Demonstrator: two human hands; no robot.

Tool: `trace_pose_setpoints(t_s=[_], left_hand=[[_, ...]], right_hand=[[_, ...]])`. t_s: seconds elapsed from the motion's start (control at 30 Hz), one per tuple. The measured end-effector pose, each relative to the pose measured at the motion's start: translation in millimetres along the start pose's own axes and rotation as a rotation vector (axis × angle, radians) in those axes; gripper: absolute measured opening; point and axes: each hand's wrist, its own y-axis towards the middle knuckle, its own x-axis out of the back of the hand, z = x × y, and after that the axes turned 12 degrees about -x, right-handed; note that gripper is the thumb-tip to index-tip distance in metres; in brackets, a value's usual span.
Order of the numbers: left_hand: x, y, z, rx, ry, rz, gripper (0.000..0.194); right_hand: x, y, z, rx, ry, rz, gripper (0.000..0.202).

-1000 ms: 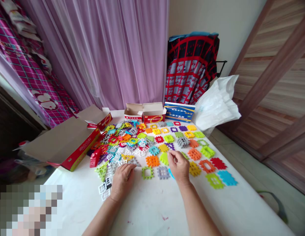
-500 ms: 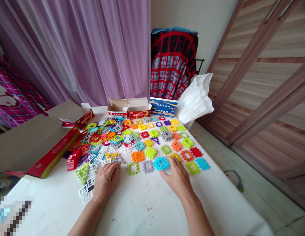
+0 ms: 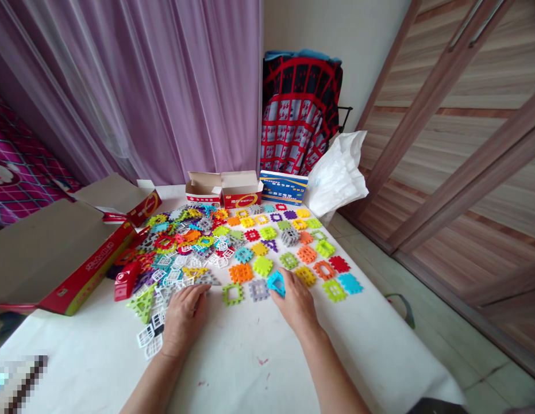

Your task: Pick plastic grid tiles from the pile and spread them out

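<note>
My right hand point(image 3: 296, 300) grips a light blue interlocking plastic block point(image 3: 274, 283) between thumb and fingers, partly covering it. Just left of that block lies a grey window-shaped block point(image 3: 259, 290). A yellow block point(image 3: 306, 276) is on the far side of my right hand. My left hand point(image 3: 185, 317) rests on the white tablecloth with its fingers laid forward and nothing visible in them. Its fingertips are close to a grey triangular piece point(image 3: 207, 278). Between my hands sits a green square frame block point(image 3: 232, 294).
A heap of mixed blocks point(image 3: 168, 244) covers the left side. Rows of spread blocks point(image 3: 288, 260) reach toward the back. Open red boxes point(image 3: 92, 264) stand at the left, with a small red box point(image 3: 241, 199), a blue box point(image 3: 284, 188) and a white bag point(image 3: 338, 172) behind.
My right hand has closed further on the light blue block, which now appears turned and tilted. The view has shifted slightly. My left hand stays where it was.
</note>
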Motion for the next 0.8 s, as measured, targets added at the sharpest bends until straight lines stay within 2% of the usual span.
trace_pose_setpoints(t_s=[0.33, 0.53, 0.8], left_hand=[[-0.5, 0.2, -0.2, 0.037, -0.060, -0.027, 0.022], [2.1, 1.6, -1.2, 0.034, -0.079, -0.034, 0.021], [3.9, 2.5, -2.8, 0.079, -0.121, -0.015, 0.022]], right_hand=[[-1.1, 0.7, 7.2, -0.068, -0.045, -0.069, 0.048], [-1.2, 3.9, 18.4, -0.083, -0.131, -0.020, 0.048], [-1.4, 1.3, 8.2, -0.101, -0.103, -0.017, 0.047]])
